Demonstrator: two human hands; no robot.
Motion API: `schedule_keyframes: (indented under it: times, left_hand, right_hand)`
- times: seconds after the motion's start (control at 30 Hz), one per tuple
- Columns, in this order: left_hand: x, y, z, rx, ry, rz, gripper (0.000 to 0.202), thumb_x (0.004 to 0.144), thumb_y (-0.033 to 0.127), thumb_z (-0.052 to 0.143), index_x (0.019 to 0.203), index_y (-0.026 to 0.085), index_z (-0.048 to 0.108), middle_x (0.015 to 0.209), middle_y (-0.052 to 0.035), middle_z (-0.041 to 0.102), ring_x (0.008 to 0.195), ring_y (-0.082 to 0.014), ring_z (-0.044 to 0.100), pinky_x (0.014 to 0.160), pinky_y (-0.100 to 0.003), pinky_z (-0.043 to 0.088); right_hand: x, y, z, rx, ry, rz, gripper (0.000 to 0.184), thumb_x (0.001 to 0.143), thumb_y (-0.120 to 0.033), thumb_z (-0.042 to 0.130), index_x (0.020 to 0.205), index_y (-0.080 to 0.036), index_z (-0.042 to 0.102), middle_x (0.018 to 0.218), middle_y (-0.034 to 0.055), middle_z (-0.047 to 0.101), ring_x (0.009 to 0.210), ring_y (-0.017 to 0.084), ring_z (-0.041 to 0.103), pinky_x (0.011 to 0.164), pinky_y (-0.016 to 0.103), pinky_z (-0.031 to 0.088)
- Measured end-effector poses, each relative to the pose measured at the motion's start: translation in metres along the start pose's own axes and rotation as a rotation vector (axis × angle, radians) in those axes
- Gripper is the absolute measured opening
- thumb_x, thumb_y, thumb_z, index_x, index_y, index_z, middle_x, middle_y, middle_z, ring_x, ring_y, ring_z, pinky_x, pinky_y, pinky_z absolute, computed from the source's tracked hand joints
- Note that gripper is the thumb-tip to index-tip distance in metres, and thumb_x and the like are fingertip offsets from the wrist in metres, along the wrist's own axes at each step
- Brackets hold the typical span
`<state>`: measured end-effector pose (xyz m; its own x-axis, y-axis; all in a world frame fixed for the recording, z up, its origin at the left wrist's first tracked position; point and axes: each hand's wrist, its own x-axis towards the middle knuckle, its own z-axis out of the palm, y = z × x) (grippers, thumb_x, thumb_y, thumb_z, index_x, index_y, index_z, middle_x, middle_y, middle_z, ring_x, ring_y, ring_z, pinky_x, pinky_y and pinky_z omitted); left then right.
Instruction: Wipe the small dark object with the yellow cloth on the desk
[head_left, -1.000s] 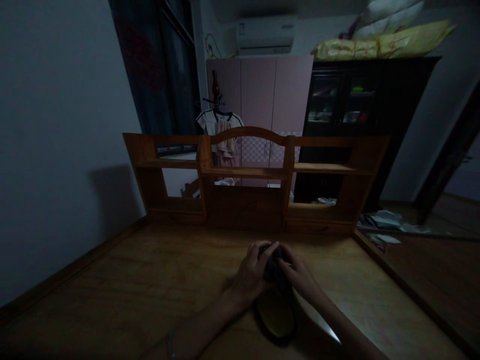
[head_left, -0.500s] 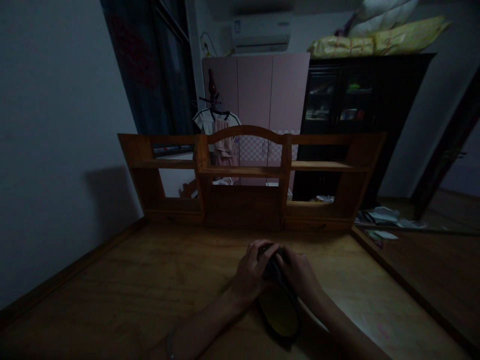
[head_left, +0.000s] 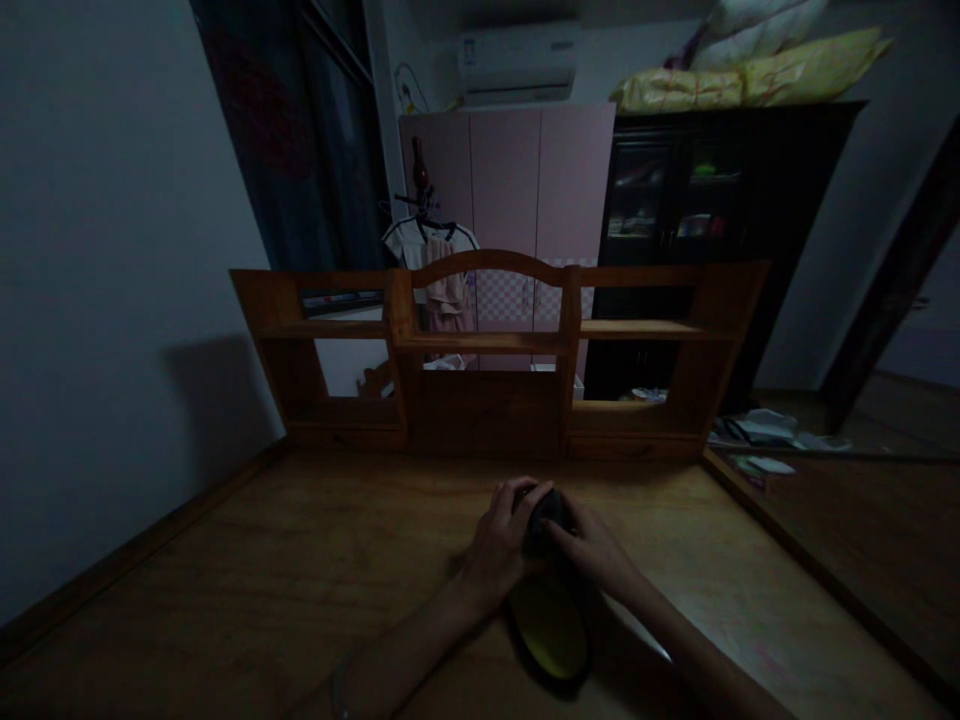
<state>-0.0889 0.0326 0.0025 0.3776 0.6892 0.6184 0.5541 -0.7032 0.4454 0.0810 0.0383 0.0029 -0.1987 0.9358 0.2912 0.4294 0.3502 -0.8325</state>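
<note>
Centrally, on the wooden desk (head_left: 300, 570), lies a dark slipper (head_left: 551, 600) with a yellow insole, its heel toward the viewer and its toe pointing at the wooden shelf unit (head_left: 487, 350) that stands along the desk's far edge. Both hands meet at the toe end of the slipper. Left hand (head_left: 501, 545): placed against the left side of the slipper's dark upper, fingers curled over its top. Right hand (head_left: 596, 548): on the right side of the upper, fingertips touching it beside those of the left hand. The two hands are thus together on the slipper, closed about its toe part; in the dim light it cannot be told how tightly they press. The slipper's sole appears to rest on the desk, a little short of the shelf unit's central closed panel.

Beyond the shelf unit, seen through and above its open compartments: a pink wardrobe (head_left: 517, 180), with a light garment (head_left: 442, 270) on a hanger to its left, and a white air conditioner (head_left: 517, 65) on the wall above it. To the right of the wardrobe stands a dark glass-fronted cabinet (head_left: 712, 200) with yellow wrapped bundles (head_left: 750, 80) on top. To the right of the shelf unit, papers (head_left: 765, 432) lie scattered on a lower surface. A plain wall (head_left: 112, 300) runs along the desk's left side
</note>
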Motion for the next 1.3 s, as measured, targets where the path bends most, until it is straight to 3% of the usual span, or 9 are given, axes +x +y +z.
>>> schedule_keyframes:
  times: [0.17, 0.47, 0.8, 1.3]
  left_hand:
    - [-0.0008, 0.0001, 0.0021, 0.001, -0.057, 0.015, 0.091, 0.063, 0.019, 0.078, 0.139, 0.032, 0.031, 0.132, -0.0067, 0.039, 0.120, -0.0261, 0.042, 0.100, -0.044, 0.042]
    - [-0.0011, 0.0009, 0.0020, 0.007, -0.085, 0.027, 0.088, 0.062, 0.027, 0.080, 0.137, 0.031, 0.034, 0.127, -0.0075, 0.042, 0.118, -0.0269, 0.044, 0.098, -0.044, 0.043]
    - [-0.0012, 0.0007, 0.0020, -0.030, -0.096, 0.025, 0.089, 0.061, 0.018, 0.077, 0.137, 0.031, 0.033, 0.129, -0.0075, 0.042, 0.119, -0.0269, 0.044, 0.099, -0.044, 0.042]
    - [-0.0003, 0.0030, 0.0009, -0.040, -0.103, 0.078, 0.088, 0.062, 0.023, 0.078, 0.137, 0.030, 0.033, 0.128, -0.0080, 0.043, 0.121, -0.0273, 0.043, 0.102, -0.044, 0.040]
  right_hand:
    - [-0.0026, 0.0035, 0.0014, -0.182, 0.036, -0.038, 0.039, 0.084, -0.028, 0.051, 0.121, -0.015, 0.054, 0.108, 0.0114, 0.066, 0.097, 0.025, 0.062, 0.085, 0.039, 0.048]
    - [0.0010, 0.0027, -0.0061, -0.370, 0.030, -0.055, 0.024, 0.087, -0.022, 0.045, 0.095, -0.017, 0.068, 0.086, 0.0096, 0.072, 0.075, 0.023, 0.067, 0.066, 0.029, 0.046]
    - [-0.0060, -0.0029, -0.0010, -0.356, 0.031, -0.127, 0.027, 0.084, -0.020, 0.047, 0.109, -0.014, 0.055, 0.092, 0.0094, 0.069, 0.081, 0.022, 0.064, 0.071, 0.029, 0.046]
    - [-0.0034, -0.0005, -0.0014, -0.315, 0.019, -0.116, 0.028, 0.085, -0.019, 0.046, 0.111, -0.015, 0.055, 0.094, 0.0091, 0.069, 0.085, 0.022, 0.065, 0.072, 0.029, 0.047]
